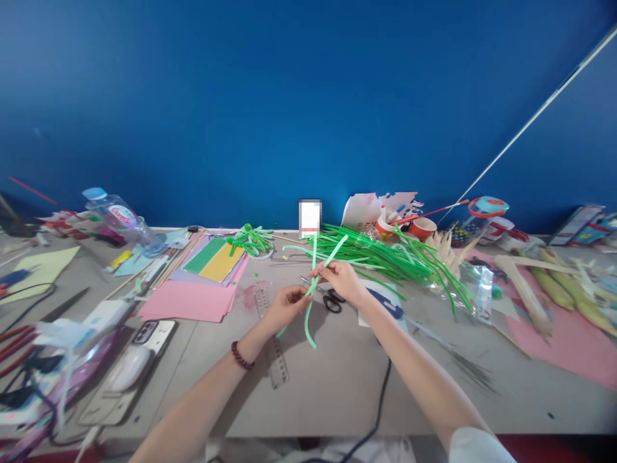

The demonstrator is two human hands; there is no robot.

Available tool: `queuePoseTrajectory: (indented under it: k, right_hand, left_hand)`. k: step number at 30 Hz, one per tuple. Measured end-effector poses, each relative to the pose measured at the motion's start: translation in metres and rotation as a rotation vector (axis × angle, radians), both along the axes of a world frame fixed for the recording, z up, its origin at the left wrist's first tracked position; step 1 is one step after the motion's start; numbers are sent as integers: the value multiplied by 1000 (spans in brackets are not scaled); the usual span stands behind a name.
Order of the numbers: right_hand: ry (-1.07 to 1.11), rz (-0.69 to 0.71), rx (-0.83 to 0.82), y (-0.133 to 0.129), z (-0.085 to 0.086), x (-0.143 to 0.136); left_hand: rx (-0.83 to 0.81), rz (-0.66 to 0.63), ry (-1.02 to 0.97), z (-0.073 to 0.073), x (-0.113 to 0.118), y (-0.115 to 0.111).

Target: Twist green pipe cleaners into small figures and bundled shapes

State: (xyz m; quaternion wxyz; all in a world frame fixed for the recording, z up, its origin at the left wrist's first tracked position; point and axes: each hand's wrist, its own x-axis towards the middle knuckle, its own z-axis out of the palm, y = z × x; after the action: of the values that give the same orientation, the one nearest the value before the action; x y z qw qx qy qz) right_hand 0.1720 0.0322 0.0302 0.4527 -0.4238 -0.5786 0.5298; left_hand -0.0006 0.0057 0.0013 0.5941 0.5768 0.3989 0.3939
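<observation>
In the head view, the left hand (288, 307) and the right hand (341, 280) each have their fingers pinched together on pale-green fuzzy stems (312, 287), which cross between them above the worktop (328, 392). Black-handled scissors (332, 301) lie just beyond the hands, and a clear ruler (276, 361) lies partly hidden beneath the left wrist. A bundle of brighter green stems (385, 256) spreads behind the right hand.

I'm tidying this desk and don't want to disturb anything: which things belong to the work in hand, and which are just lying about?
In hand, or likely part of it:
- pale green pipe cleaners, in both hands
- green bundle
- scissors

Probably lying about:
- bottle
- phone
- corn
</observation>
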Motion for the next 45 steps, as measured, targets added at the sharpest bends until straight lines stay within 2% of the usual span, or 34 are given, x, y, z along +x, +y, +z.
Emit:
queuePoseTrajectory:
  k: [6,10,13,17,20,22,24,27,31,35,39,45]
  right_hand:
    - [16,-63,39,1,-3,-3]
    - [41,-41,37,-2,-2,-5]
    - [18,-13,17,-6,1,-5]
    - [-74,12,45,-8,3,-4]
    - [-223,-123,130,-8,5,-4]
    - [-343,-182,131,-8,3,-3]
    - [-393,-86,41,-8,-1,-4]
    - [-342,84,-95,-8,-7,-7]
    - [-216,16,-104,-10,-7,-14]
    - [-38,-33,-126,-10,-5,-18]
    - [46,-94,-164,-8,-10,-19]
    - [186,-200,-175,-11,-16,-27]
  left_hand:
    - [-27,-5,-39,4,-4,0]
    - [-139,-54,-193,4,-1,-2]
    - [-189,-87,-231,2,1,-2]
    - [-143,-19,-146,-1,-2,1]
    - [-106,70,-101,-4,-3,3]
    - [-51,125,-67,-5,-4,4]
    - [52,164,2,-4,-3,3]
    - [285,174,156,-2,-3,-1]
    - [572,183,373,-4,-5,-5]
    - [788,230,556,-13,-8,-4]
    - [862,268,618,-19,-11,-1]
    - [911,321,623,-15,-12,-3]
